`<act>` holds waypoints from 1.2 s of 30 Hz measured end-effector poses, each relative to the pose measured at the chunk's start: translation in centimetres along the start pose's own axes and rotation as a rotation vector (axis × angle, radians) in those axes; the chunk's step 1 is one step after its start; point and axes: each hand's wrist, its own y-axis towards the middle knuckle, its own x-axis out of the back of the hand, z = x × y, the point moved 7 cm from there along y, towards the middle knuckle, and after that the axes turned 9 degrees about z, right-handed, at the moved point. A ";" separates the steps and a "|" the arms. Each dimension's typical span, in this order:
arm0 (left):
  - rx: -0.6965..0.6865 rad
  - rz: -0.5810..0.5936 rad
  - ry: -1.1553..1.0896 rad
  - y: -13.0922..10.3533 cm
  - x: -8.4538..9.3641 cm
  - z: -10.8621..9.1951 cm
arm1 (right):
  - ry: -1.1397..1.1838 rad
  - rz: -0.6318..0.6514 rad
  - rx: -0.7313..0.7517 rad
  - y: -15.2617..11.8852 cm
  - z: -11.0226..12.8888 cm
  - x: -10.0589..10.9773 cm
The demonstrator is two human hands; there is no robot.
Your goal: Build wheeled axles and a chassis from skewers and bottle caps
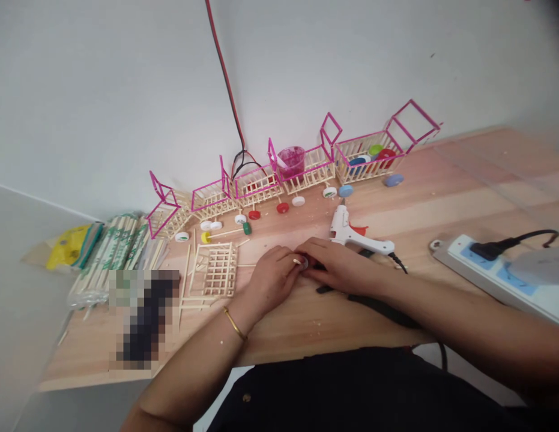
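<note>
Close together above the table, my left hand (274,277) and my right hand (328,263) are both closed with their fingertips meeting. A thin wooden stick (298,261) shows its pale end at my left fingers. Between the fingertips is a small round bottle cap (305,262), mostly hidden, which my right hand pinches. Left of my hands lies a small lattice frame (220,270) built of wooden sticks. Just beyond my right hand a white hot glue gun (346,231) rests on the table, its nozzle pointing away. Farther left, a stick carries a yellow cap (206,237) and a green cap (247,228).
Several stick-built carts with magenta edges, such as one cart (369,157) full of caps, line the wall. A magenta cup (292,162) stands among them. Bagged stick bundles (119,243) lie left; a power strip (508,270) lies right. A pixelated dark object (148,321) is front left.
</note>
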 end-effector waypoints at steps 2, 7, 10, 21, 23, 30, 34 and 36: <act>-0.008 -0.014 -0.005 0.0 0.1 -0.1 | 0.014 -0.005 0.012 0.0 0.2 0.1; -0.014 -0.013 -0.005 0.0 0.1 -0.1 | 0.074 -0.047 0.069 -0.3 0.8 0.9; -0.017 -0.018 -0.004 0.0 0.0 0.0 | 0.073 -0.105 0.090 -0.4 1.0 1.5; -0.004 -0.015 0.096 -0.1 -0.6 0.2 | 0.049 -0.206 0.260 -0.7 2.7 2.0; -0.005 -0.014 0.075 0.0 -0.6 0.2 | 0.045 -0.201 0.250 -0.7 2.7 2.0; 0.062 -0.030 0.020 0.0 0.3 0.2 | -0.002 -0.196 0.198 -0.6 2.1 2.1; 0.129 0.012 0.101 0.0 0.1 0.8 | -0.033 -0.191 0.167 -0.7 1.7 2.1; 0.147 0.019 0.134 0.0 -0.1 1.1 | -0.030 -0.191 0.148 -0.7 1.5 2.1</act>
